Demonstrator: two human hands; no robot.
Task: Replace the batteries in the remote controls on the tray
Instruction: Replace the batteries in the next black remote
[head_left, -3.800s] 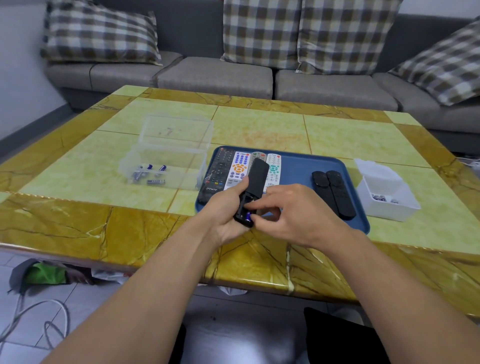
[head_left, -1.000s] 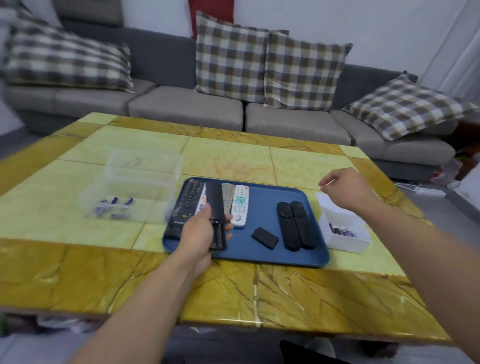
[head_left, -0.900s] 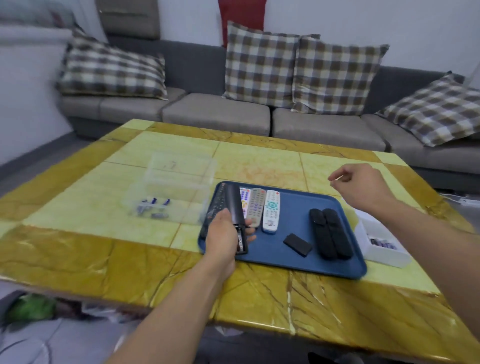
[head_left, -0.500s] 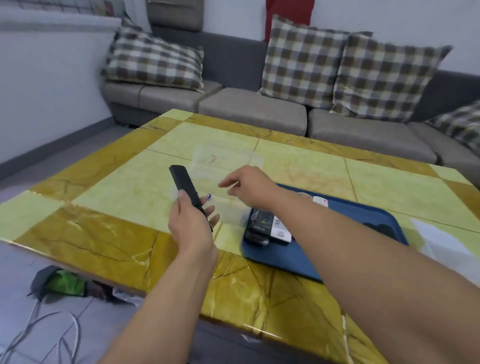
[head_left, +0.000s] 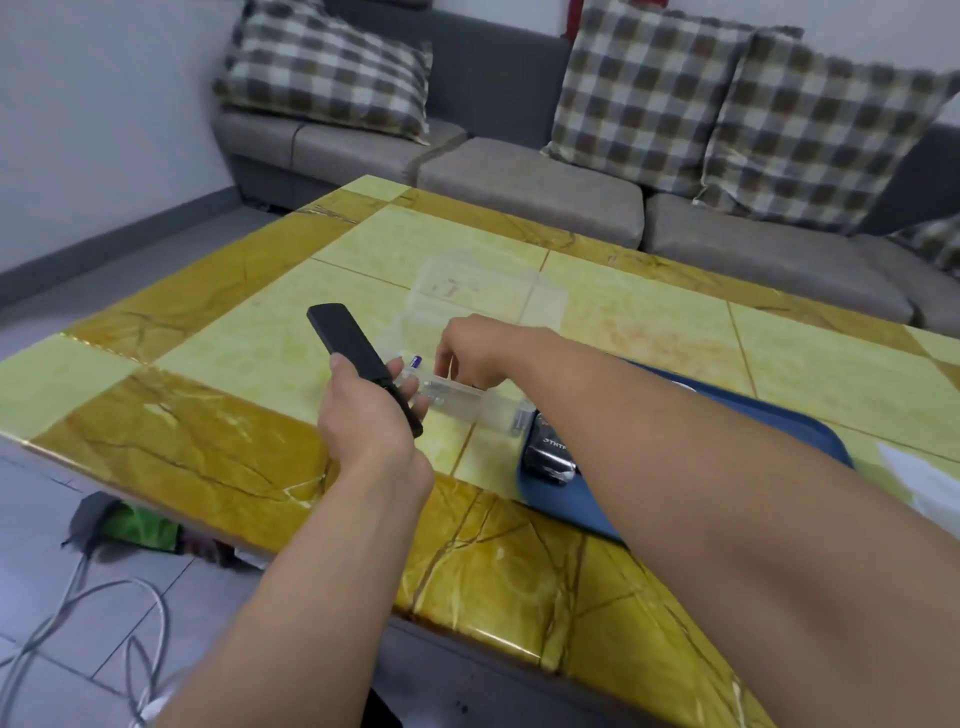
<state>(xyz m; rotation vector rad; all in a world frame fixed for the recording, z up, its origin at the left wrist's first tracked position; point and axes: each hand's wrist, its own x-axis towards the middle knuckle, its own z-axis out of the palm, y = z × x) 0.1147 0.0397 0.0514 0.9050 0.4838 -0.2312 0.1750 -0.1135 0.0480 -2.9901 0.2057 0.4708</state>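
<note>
My left hand (head_left: 363, 421) grips a slim black remote (head_left: 349, 343) by its lower end and holds it tilted above the table, just left of a clear plastic box (head_left: 488, 296). A blue-tipped battery (head_left: 414, 361) shows inside the box near my left fingers. My right hand (head_left: 480, 351) reaches down into the box with its fingertips lowered; whether they pinch a battery is hidden. The blue tray (head_left: 810, 436) lies to the right, mostly behind my right forearm, with the end of a dark remote (head_left: 548, 452) showing at its left edge.
The yellow marble table (head_left: 218, 441) has its near edge just under my arms. A white box (head_left: 922, 478) peeks in at the far right. A grey sofa (head_left: 524, 182) with checked cushions stands behind the table. Cables (head_left: 78, 618) and a green item lie on the floor at left.
My right hand has dropped from above the clear box into it. My left hand still holds the black remote, now closer to the box. The view has swung further left.
</note>
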